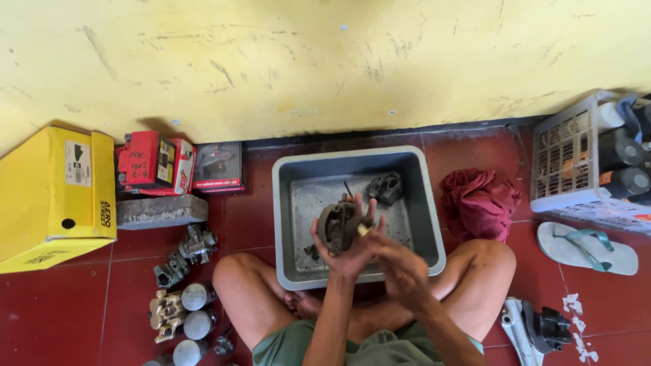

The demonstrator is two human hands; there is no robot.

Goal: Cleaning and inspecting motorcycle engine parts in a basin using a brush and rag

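At frame centre, above a grey rectangular plastic tub (pixel 424 203) on red floor tiles (pixel 68 305) beneath a scuffed yellow wall (pixel 325 61), the left hand (pixel 346 254) grips a grimy dark metal carburettor body (pixel 337 225) while the right hand (pixel 400 261) pinches a small pale tool (pixel 364 230) against it.

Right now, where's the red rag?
In the head view, the red rag lies crumpled on the red floor right of the grey tub, between it and the white basket, just beyond the person's knee.

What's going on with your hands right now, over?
Left hand grips a grimy metal part over the grey tub. Right hand works at the part's side. Another part lies in the tub. Nothing in the way.
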